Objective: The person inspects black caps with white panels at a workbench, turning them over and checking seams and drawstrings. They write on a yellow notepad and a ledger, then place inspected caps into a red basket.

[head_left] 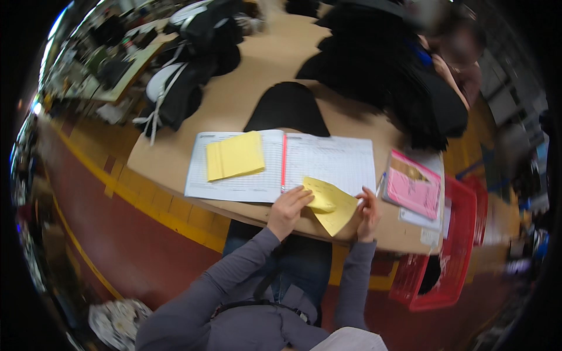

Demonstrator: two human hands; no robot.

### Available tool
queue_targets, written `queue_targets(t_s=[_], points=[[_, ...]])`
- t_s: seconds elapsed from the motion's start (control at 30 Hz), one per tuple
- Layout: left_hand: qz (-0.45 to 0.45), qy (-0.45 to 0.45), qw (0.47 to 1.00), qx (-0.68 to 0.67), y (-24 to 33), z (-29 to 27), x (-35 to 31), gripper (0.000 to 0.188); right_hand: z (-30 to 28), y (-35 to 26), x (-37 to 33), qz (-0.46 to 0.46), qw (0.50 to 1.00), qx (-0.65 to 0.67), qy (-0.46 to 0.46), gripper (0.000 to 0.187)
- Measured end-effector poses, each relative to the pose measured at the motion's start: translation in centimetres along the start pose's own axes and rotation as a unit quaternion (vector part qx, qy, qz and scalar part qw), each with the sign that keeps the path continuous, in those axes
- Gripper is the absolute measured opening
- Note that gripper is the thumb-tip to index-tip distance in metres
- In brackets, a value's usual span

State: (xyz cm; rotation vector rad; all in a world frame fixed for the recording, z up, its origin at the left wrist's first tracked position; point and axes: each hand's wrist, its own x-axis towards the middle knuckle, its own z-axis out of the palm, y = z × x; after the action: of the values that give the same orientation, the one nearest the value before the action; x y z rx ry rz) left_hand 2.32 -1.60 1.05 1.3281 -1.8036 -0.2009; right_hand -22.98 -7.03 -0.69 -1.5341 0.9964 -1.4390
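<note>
A folded yellow paper sheet [336, 215] with handwriting on it is held over the front edge of an open ledger [234, 190] with ruled pages. My left hand [288, 212] pinches the sheet's left side, where a fold curls over. At the right corner of the sheet, my right hand [367, 215] has its fingers bent around the edge; the exact grip is small and slightly blurred. On the ledger's left page lies a stack of yellow paper [235, 157]. A red pen-like stick [284, 157] runs along the ledger's middle fold.
Behind the ledger lies a black curved fabric piece [288, 108]. Black fabric stacks [380, 70] fill the table's far right, near another person. Black-and-white caps [170, 88] sit at left. A pink notebook [413, 184] lies right, above a red crate [451, 275] beside the table.
</note>
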Motion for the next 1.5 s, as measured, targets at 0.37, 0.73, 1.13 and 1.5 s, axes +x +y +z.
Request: queue_targets(t_s=[0.37,0.73,1.13,1.5], points=[[0.017,0.125,0.991,-0.047,0.4,-5.4,1.8,0.038,1.3,-1.8,-0.4,0.130,0.982,0.018,0.137,0.047],[-0.240,0.236,0.864,0.374,-26.5,-28.7,15.3,0.022,12.0,-6.7,6.8,0.199,0.969,0.118,0.090,0.051],[-0.306,0.074,0.885,0.343,-28.1,-29.6,16.2,0.003,38.8,-6.8,29.2,0.248,0.868,0.112,-0.415,0.044],[-0.364,0.050,0.900,0.233,-27.4,-30.5,16.5,0.004,45.4,-6.3,32.6,0.346,0.832,0.117,-0.417,0.045]])
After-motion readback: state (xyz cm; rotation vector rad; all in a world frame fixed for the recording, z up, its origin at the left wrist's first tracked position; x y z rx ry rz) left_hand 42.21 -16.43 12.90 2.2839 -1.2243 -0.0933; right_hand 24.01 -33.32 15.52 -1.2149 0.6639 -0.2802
